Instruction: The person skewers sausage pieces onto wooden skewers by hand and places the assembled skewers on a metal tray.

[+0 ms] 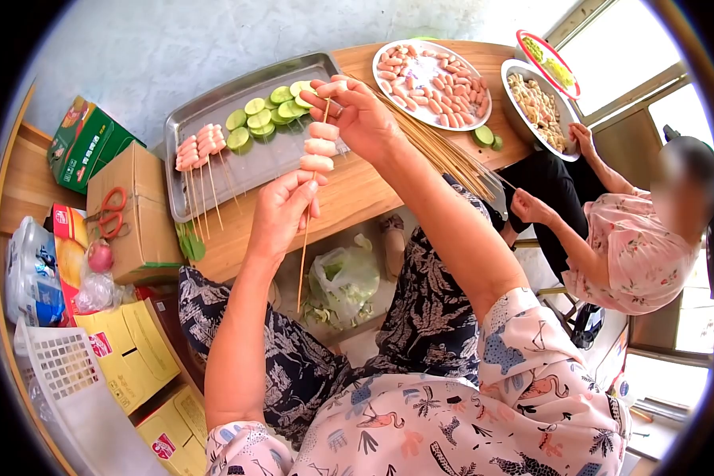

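Note:
A thin bamboo skewer (pixel 303 258) bearing three small pink sausages (pixel 320 147) stands almost upright before me. My left hand (pixel 284 208) is closed round the skewer just under the lowest sausage. At the upper end, the fingers of my right hand (pixel 357 113) are bent around the tip in a pinch, partly covering it. Behind my hands lies a metal tray (pixel 238 181) with sausage skewers (pixel 201 148) at its left and green round slices on sticks (pixel 262 117) towards its right. A bundle of bare bamboo skewers (pixel 432 147) lies under and beyond my right forearm.
A white plate of small sausages (pixel 436 83) is at the back. On the right, a person (pixel 627 238) holds a stick beside a bowl of mixed food (pixel 539 111). Scissors (pixel 113 211) rest by a cardboard box (pixel 139 202). A plastic bag (pixel 345 278) sits below the table.

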A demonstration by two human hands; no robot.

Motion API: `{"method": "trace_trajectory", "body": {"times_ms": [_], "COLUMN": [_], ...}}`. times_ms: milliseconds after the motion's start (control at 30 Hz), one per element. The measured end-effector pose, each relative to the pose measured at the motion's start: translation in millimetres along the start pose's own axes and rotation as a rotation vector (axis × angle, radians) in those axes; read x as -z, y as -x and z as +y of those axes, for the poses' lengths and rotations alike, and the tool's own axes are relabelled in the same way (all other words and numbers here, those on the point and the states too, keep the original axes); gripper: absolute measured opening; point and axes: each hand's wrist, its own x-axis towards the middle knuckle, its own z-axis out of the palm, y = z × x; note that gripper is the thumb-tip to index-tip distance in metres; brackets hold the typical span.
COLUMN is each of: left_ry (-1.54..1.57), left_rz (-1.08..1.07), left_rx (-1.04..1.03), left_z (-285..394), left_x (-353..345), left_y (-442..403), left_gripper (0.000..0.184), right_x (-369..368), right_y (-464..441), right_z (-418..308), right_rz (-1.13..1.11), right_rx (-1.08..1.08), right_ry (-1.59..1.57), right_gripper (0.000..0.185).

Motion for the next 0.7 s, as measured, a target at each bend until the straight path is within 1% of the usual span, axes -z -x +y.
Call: {"method": "trace_trajectory", "body": {"times_ms": [200, 333, 633, 700], "left_ry": [-0.013, -0.016, -0.011, -0.015], "left_rz": [0.012, 0.003, 0.007, 0.005], "left_rx": [0.004, -0.001, 0.008, 0.008], "left_z": [-0.6, 0.4, -0.4, -0.1], "left_x": [0.7, 0.2, 0.5, 0.4], "left_y": [-0.2, 0.2, 0.2, 0.5], "left_gripper": [0.019, 0.019, 0.02, 0.02], "right_x": [-0.8, -1.3, -9.3, -8.4], "right_y": [3.4, 3.5, 5.9, 6.4], "right_z": [-0.9, -0.3, -0.3, -0.1], "right_rz": [-0.04, -0.04, 0.014, -0.027], "right_rx": [0.027, 0.032, 0.022, 0.02], "right_ry": [0.003, 0.008, 0.023, 0.013], "right_gripper": [0.013, 0.013, 0.014, 0.017]}}
